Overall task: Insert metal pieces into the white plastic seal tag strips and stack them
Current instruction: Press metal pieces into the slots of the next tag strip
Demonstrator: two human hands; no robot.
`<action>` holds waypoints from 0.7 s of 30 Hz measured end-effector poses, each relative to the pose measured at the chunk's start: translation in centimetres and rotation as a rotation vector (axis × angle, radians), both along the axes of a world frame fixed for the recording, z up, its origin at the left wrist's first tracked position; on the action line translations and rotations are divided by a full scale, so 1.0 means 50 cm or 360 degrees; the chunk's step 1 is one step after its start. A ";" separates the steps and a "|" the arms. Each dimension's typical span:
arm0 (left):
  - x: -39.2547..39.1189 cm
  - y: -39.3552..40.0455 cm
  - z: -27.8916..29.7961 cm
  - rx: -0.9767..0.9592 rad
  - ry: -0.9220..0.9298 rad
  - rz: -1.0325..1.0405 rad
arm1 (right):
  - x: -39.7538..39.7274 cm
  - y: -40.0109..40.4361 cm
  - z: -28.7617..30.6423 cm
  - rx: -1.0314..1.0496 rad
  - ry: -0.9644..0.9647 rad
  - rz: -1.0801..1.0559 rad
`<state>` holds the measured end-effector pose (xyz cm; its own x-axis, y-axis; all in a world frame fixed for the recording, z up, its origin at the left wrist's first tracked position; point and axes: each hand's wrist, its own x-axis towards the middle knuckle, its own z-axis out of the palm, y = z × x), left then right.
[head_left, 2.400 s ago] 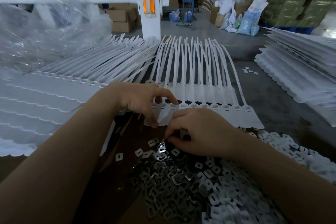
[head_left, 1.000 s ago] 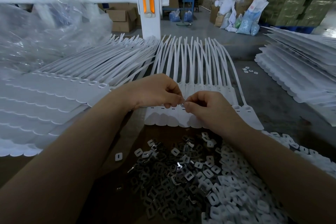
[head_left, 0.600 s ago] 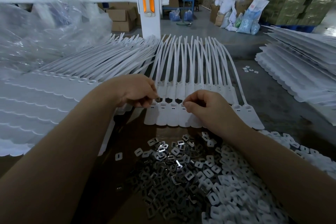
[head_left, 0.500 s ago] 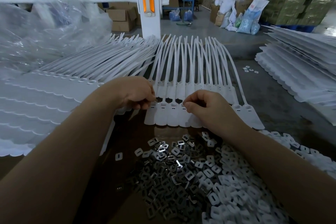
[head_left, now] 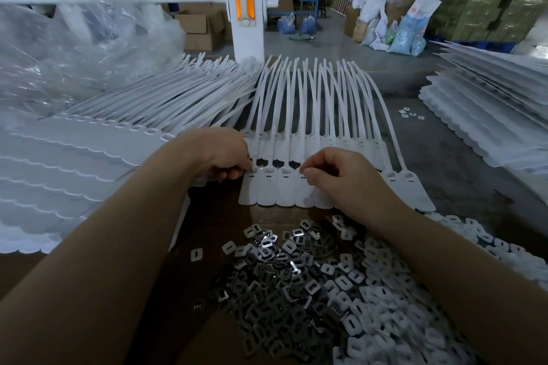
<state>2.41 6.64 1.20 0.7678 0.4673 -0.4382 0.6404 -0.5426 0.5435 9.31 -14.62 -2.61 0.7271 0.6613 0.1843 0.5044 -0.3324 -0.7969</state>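
Note:
A joined row of white seal tag strips (head_left: 278,190) lies flat in front of me, tails fanning away. My left hand (head_left: 221,154) pinches a small metal piece (head_left: 253,170) at the head of the leftmost tag. My right hand (head_left: 338,172) has curled fingers resting on tags further right in the row; whether it holds a piece is hidden. A heap of grey metal pieces (head_left: 275,290) lies near me, with white plastic caps (head_left: 385,305) piled to its right.
Stacks of tag strips (head_left: 74,163) lie on the left, more stacks (head_left: 489,115) on the right. Clear plastic bags (head_left: 74,47) sit at the back left. A white post (head_left: 244,3) stands behind. A few loose caps (head_left: 410,113) lie on the grey table.
Both hands left the metal heap and met at the tag heads. My left hand then slid left to the end tag with a piece; my right stayed on the row.

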 end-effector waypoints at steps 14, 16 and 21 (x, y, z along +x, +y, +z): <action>0.002 -0.010 0.006 0.0137 0.0070 -0.0062 | -0.001 -0.001 0.000 0.0000 -0.0009 0.0021; 0.002 -0.015 0.007 0.0160 0.0062 -0.0071 | -0.001 -0.001 0.001 0.0001 -0.0012 0.0022; 0.002 -0.020 0.005 0.0208 0.0055 -0.0088 | -0.001 -0.001 0.001 0.0000 -0.0011 0.0020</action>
<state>2.52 5.65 1.44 0.7796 0.4795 -0.4028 0.6246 -0.6425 0.4440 9.26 -14.69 -2.55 0.7175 0.6702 0.1896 0.5141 -0.3260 -0.7934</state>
